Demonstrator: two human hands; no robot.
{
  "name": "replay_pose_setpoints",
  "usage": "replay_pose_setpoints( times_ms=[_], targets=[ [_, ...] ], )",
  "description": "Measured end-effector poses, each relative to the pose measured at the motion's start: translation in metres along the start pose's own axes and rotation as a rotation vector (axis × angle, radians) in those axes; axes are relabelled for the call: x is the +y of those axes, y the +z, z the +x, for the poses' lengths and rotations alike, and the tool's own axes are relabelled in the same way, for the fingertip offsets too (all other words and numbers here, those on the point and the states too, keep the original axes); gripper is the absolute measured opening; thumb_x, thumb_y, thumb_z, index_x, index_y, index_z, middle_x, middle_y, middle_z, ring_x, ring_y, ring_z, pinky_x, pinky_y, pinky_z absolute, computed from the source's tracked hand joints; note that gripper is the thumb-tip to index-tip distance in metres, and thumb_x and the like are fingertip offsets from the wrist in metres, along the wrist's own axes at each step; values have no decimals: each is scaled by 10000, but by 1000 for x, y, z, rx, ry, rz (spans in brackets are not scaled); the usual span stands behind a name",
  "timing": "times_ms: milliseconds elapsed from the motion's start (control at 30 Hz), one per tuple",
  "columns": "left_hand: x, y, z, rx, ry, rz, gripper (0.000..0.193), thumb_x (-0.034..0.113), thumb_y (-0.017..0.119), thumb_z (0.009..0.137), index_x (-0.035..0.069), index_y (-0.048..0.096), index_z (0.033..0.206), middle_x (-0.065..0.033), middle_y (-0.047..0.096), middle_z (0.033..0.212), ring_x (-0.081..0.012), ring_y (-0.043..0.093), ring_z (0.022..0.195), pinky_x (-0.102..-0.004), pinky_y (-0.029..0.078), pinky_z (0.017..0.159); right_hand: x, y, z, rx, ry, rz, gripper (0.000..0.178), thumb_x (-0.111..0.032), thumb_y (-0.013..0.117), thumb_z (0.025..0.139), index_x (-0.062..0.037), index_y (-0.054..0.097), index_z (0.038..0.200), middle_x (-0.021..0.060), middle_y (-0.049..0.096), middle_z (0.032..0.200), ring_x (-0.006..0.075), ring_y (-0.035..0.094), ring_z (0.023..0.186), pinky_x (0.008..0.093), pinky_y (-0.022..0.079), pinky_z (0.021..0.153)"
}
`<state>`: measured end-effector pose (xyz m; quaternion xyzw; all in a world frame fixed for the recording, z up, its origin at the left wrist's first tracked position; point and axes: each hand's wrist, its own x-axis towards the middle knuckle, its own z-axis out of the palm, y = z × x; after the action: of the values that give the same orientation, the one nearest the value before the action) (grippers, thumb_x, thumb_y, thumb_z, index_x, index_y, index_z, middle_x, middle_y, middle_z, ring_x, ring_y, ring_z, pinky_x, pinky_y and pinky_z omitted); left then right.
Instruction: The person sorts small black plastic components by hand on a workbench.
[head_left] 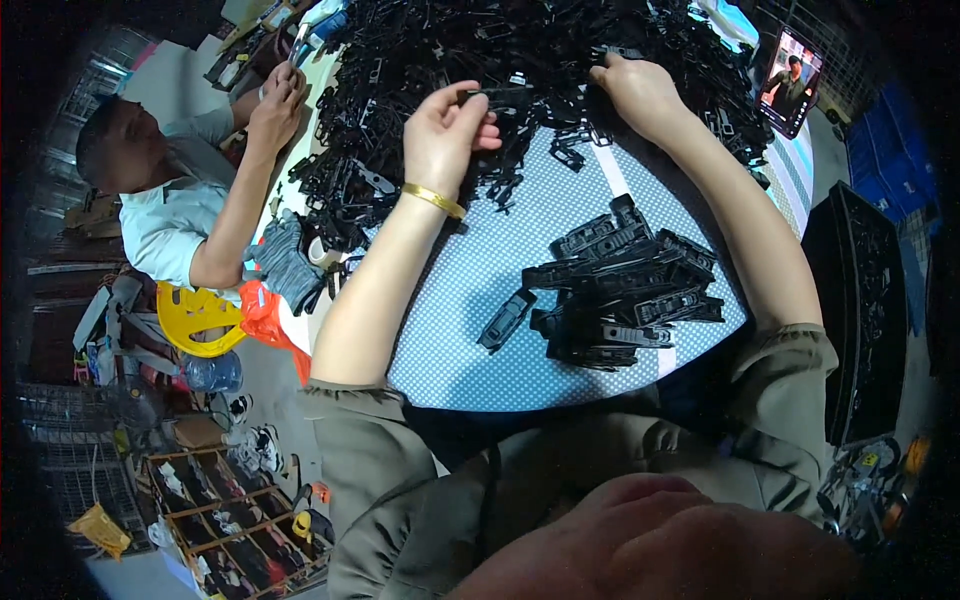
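A large heap of black plastic clip-like parts [430, 45] covers the far side of the table. My left hand [442, 130], a gold bracelet at its wrist, is closed at the heap's near edge, thumb and forefinger pinching a thin black plastic part [508, 92]. At the right side of the heap, my right hand [645, 95] is bent down with its fingers curled among the parts. What those fingers hold is hidden. Between my forearms lies a smaller stack of long black clips [630, 285], with a single clip [507, 318] at its left.
The table has a white dotted cover [450, 300]. A phone [792, 82] stands at the far right. On the left sits a co-worker [170, 215], hands raised at the table, near grey gloves [285, 262] and a red plastic bag [265, 318]. A black crate [855, 310] stands at right.
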<state>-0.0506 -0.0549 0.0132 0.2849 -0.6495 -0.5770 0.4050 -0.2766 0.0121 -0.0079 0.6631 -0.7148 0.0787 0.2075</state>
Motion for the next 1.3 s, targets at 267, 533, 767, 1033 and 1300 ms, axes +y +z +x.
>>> replay_pose_setpoints(
  times_ms=[267,533,767,1033,1300],
  targets=[
    [-10,2,-10,100,231,210,141,90,640,737,3,629,848,-48,513,895,-90,558,645,-197,481,537,-1,4,8,99,-126,-62,147,-82,513,749,-66,625,842,132,577,846,256,609,745,351,502,625],
    [-2,8,-22,-58,105,-69,241,53,581,783,-51,512,989,-72,571,842,-86,564,612,-200,490,547,-38,-59,-18,-55,73,1067,330,-149,640,757,-54,580,1067,50,620,894,94,568,773,237,467,667],
    [-1,14,-30,-257,44,-58,301,39,591,783,-40,482,1052,-90,573,851,-111,584,645,-216,515,574,-44,-49,-34,-80,122,1197,220,-196,605,800,-40,614,955,-14,590,727,39,497,626,194,399,549],
    [-12,18,-29,-46,635,668,288,-66,559,660,48,591,923,-101,567,841,-221,588,708,-290,470,593,-48,-44,-39,-181,337,1644,175,-222,588,814,-51,613,846,-37,562,675,21,465,590,159,354,538],
    [6,14,-36,-56,581,647,408,-18,513,718,38,507,1121,-103,497,1074,-107,530,746,-218,451,597,-46,-42,-38,-24,369,1498,192,-211,606,806,-40,612,891,-28,568,714,34,488,640,158,379,585]
  ],
)
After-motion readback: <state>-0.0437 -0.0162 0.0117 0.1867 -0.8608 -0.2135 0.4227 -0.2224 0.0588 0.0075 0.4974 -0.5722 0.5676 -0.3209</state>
